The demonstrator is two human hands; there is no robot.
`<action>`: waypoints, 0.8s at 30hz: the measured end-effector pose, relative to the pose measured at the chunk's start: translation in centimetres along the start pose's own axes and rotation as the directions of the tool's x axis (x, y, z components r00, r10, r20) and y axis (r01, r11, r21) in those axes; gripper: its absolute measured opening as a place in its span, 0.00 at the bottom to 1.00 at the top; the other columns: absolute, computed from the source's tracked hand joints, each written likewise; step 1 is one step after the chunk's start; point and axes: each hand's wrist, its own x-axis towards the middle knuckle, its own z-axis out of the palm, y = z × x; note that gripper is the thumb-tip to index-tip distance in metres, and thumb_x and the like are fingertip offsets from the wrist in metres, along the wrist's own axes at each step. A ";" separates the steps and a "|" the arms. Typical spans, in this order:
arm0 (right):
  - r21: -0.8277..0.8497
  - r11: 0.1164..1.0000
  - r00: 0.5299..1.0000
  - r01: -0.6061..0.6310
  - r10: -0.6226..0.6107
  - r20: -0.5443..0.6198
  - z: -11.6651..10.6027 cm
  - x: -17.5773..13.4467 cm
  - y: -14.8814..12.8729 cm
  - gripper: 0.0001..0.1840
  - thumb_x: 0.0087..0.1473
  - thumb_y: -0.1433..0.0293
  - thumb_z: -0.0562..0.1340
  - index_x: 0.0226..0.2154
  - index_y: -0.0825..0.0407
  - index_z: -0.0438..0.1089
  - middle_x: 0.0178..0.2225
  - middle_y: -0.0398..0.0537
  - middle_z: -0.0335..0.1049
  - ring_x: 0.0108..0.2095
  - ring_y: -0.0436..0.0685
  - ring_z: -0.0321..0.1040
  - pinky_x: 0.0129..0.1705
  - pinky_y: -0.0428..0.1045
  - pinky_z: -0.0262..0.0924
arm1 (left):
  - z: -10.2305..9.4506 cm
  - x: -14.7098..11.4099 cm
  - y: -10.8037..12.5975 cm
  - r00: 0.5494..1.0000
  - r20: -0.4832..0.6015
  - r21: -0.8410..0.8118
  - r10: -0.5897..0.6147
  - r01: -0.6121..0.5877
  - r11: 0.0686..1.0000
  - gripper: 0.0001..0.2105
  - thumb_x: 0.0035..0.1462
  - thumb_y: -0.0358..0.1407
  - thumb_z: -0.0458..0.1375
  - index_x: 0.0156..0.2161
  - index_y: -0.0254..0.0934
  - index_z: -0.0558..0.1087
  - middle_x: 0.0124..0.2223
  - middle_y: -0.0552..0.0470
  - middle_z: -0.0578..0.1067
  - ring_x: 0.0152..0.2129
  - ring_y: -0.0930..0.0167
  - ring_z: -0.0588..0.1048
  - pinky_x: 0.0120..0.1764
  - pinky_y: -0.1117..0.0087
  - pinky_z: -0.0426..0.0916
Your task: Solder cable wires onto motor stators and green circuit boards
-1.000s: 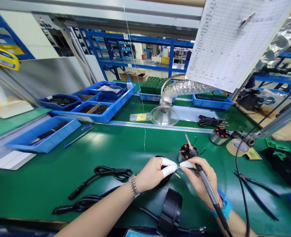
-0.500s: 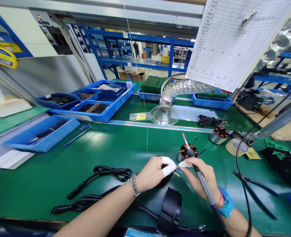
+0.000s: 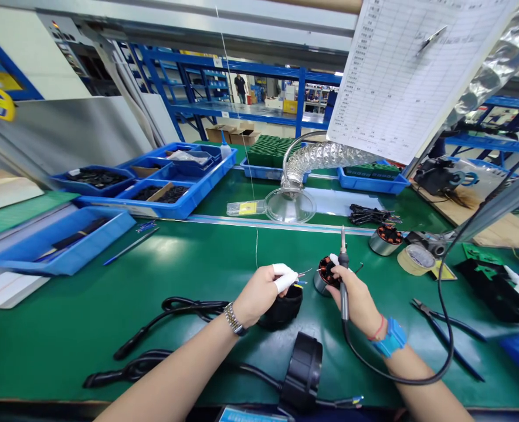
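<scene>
My left hand [image 3: 259, 291], its thumb and forefinger capped in white, pinches thin wires [image 3: 302, 285] coming out of a black round housing [image 3: 281, 312]. The housing sits on the green bench just below the hand. My right hand [image 3: 358, 296] keeps a soldering iron [image 3: 343, 261] in its grip, tip pointing up. The thumb and fingertips of that hand are also at a motor stator with copper windings [image 3: 319, 283], on its right side. A second black round housing [image 3: 302, 372] with a cable and wire ends lies on its side nearer to me.
Coiled black cables [image 3: 140, 366] lie at front left, pliers [image 3: 446, 334] at right. Another stator [image 3: 385, 241] stands near a tape roll [image 3: 416, 259]. A fume funnel [image 3: 289, 206] stands behind. A solder wire [image 3: 256, 246] hangs over the bench. Blue trays [image 3: 189, 205] fill the back left.
My right hand has moved up from the wires to the stator, and the iron has swung upright. My left hand has shifted slightly left and up, still pinching wires. The view has shifted a little.
</scene>
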 end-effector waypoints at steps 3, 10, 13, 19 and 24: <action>0.016 1.000 1.000 -0.004 0.004 0.000 -0.4 -0.6 -1.2 0.18 0.51 0.71 0.58 0.46 0.50 0.59 0.36 0.49 0.69 0.35 0.53 0.70 0.36 0.48 0.66 | -0.2 -0.2 -0.1 1.000 -0.014 -0.022 -0.019 0.019 1.000 0.15 0.52 0.42 0.52 0.21 0.34 0.63 0.19 0.58 0.60 0.20 0.76 0.58 0.27 0.73 0.54; -0.015 0.997 0.992 0.070 -0.071 -0.100 -1.9 0.1 -4.5 0.16 0.52 0.72 0.58 0.45 0.50 0.59 0.37 0.50 0.69 0.37 0.54 0.68 0.39 0.49 0.65 | -0.1 -0.4 0.0 1.000 0.007 -0.035 -0.016 0.016 0.999 0.12 0.51 0.40 0.53 0.22 0.34 0.64 0.21 0.58 0.60 0.21 0.76 0.58 0.27 0.74 0.53; -0.074 0.984 0.985 0.165 -0.167 -0.034 -1.8 1.4 -5.0 0.11 0.53 0.74 0.55 0.41 0.50 0.63 0.30 0.48 0.68 0.33 0.54 0.65 0.34 0.49 0.63 | 0.1 -0.4 0.0 1.000 0.007 -0.027 -0.006 0.006 1.000 0.12 0.51 0.40 0.54 0.23 0.34 0.65 0.21 0.58 0.61 0.20 0.76 0.58 0.26 0.74 0.53; 0.012 1.000 0.990 -0.025 0.026 -0.139 -1.9 3.7 -4.8 0.09 0.52 0.73 0.54 0.39 0.51 0.63 0.23 0.44 0.64 0.26 0.51 0.62 0.30 0.47 0.59 | 0.0 -0.5 0.7 1.000 -0.010 0.032 0.026 -0.026 0.999 0.12 0.51 0.39 0.54 0.22 0.34 0.66 0.21 0.57 0.63 0.20 0.75 0.61 0.26 0.74 0.56; 0.271 0.921 0.955 -0.281 0.297 -0.019 -2.0 4.6 -5.1 0.14 0.47 0.71 0.58 0.39 0.49 0.59 0.20 0.36 0.64 0.18 0.46 0.60 0.22 0.42 0.57 | 0.1 1.0 2.2 0.991 0.024 0.149 0.133 -0.135 0.980 0.10 0.51 0.37 0.53 0.24 0.34 0.68 0.24 0.55 0.69 0.24 0.73 0.67 0.30 0.73 0.60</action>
